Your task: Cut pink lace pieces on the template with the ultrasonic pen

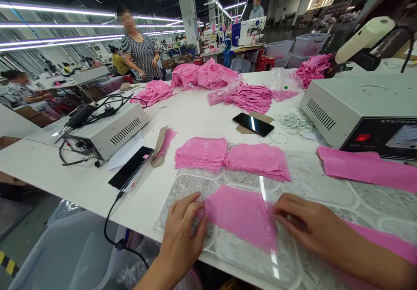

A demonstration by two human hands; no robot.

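Note:
A pink fabric piece (241, 214) lies flat on a clear plastic template (182, 186) at the near edge of the white table (195, 116). My left hand (184, 229) rests with fingers stretched flat on the piece's left edge. My right hand (309, 227) lies flat with its fingertips on the right edge. Neither hand grips anything. Just beyond the piece sit two stacks of pink lace pieces (228, 155).
A black phone (253, 124) lies mid-table beside white elastic loops (293, 123). Grey machine boxes stand at the left (110, 133) and right (358, 107). A flat device with a cable (132, 168) lies near left. Pink fabric heaps (208, 75) fill the far side, where a person (140, 51) stands.

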